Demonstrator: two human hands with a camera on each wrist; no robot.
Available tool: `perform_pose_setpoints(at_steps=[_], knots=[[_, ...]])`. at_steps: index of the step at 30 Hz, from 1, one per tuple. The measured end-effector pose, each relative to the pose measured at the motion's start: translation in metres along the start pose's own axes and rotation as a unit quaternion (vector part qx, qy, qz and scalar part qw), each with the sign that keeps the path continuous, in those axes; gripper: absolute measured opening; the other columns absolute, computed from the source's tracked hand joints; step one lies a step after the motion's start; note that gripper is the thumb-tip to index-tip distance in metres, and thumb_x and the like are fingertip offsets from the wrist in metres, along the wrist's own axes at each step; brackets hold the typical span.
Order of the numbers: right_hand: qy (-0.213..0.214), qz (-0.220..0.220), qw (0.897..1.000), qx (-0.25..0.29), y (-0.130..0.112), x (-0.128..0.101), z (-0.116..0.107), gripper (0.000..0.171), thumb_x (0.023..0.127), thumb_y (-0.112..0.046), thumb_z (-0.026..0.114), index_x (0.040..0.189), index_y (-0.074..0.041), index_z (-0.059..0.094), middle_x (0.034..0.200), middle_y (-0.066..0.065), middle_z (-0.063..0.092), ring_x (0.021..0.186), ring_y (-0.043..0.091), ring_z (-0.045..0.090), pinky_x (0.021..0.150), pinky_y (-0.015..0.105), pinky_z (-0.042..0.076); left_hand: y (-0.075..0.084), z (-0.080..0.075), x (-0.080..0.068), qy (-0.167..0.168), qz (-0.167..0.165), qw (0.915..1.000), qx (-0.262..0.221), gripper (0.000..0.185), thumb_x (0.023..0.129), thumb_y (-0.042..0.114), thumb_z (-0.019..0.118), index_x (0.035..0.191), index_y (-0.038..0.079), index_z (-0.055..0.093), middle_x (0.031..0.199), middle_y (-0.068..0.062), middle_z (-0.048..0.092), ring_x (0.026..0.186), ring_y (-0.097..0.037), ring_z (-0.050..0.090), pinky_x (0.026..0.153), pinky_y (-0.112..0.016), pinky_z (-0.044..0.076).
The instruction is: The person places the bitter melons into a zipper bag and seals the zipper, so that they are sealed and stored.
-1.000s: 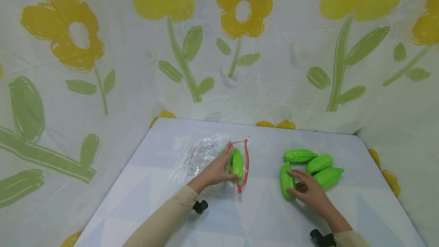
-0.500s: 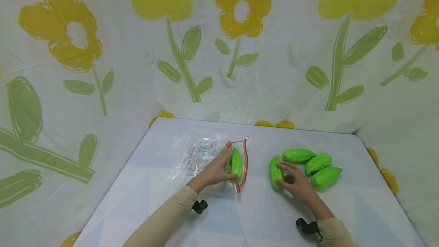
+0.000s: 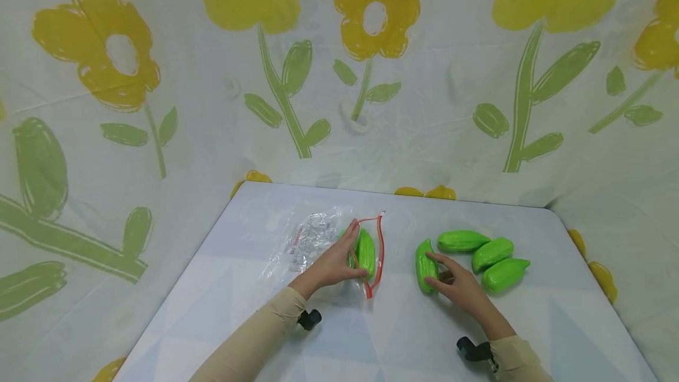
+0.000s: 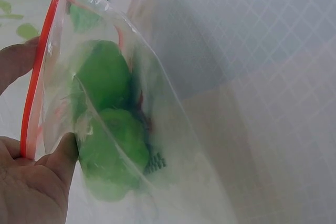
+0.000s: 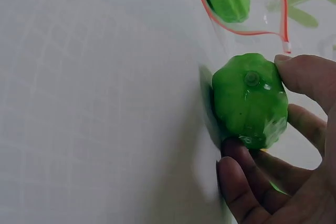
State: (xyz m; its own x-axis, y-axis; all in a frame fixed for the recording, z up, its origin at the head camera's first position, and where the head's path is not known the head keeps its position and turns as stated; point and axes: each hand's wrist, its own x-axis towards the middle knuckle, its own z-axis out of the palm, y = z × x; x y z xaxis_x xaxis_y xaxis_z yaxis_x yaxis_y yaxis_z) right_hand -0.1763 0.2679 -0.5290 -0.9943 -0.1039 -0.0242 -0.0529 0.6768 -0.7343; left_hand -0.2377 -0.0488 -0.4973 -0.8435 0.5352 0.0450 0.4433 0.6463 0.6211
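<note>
On the bench [image 3: 371, 341], a clear plastic bag [image 3: 318, 240] with a red zip strip lies left of centre, its mouth turned toward the right. The left hand [image 3: 334, 264] pinches the near edge of that mouth between thumb and fingers, holding it apart; the left wrist view shows the thumb on the film beside the red strip, with green toy gourds already inside. The right hand [image 3: 458, 285] has its fingers and thumb curled round one green gourd [image 3: 424, 265], which lies on the bench between the bag mouth and a cluster of three more gourds [image 3: 490, 258] to its right. The held gourd appears to be glossy moulded plastic, so it is probably light, rigid and somewhat slippery; a grip across its ribbed middle, as shown in the right wrist view, should be more secure than one at the tapered ends. The bag film is thin and limp and will likely collapse unless the mouth is held apart. The gourd [image 3: 366, 252] lying just inside the mouth partly blocks the opening. The bench between the held gourd and the bag is bare. A flowered curtain [image 3: 159, 105] hangs behind and to both sides.
</note>
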Motion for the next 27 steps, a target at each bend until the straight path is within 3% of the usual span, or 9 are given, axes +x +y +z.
perform_pose_setpoints(at_steps=[10, 27], knots=[[-0.007, 0.016, 1.0, -0.009, -0.0014, 0.0022, 0.0001, 0.069, 0.076, -0.052, 0.068, 0.137, -0.031, 0.043, 0.113, 0.012, 0.06, 0.091, 0.02, 0.058, 0.058, 0.028, 0.046, 0.0016, -0.0022, -0.0011, -0.002, 0.006, 1.0, 0.002, 0.112, 0.072, 0.044, 0.077, 0.15, 0.013, 0.003, 0.156, 0.004, -0.006, 0.142, -0.017, 0.009, 0.11, -0.039, 0.026], [0.005, 0.006, 1.0, 0.022, -0.0027, 0.0032, 0.0048, 0.068, 0.076, -0.046, 0.072, 0.135, -0.028, 0.045, 0.107, 0.011, 0.06, 0.08, 0.016, 0.056, 0.055, 0.028, 0.047, -0.0009, -0.0001, 0.0, -0.001, 0.008, 1.0, 0.006, 0.112, 0.072, 0.046, 0.076, 0.15, 0.013, 0.003, 0.156, 0.005, -0.007, 0.142, -0.016, 0.008, 0.11, -0.039, 0.026]])
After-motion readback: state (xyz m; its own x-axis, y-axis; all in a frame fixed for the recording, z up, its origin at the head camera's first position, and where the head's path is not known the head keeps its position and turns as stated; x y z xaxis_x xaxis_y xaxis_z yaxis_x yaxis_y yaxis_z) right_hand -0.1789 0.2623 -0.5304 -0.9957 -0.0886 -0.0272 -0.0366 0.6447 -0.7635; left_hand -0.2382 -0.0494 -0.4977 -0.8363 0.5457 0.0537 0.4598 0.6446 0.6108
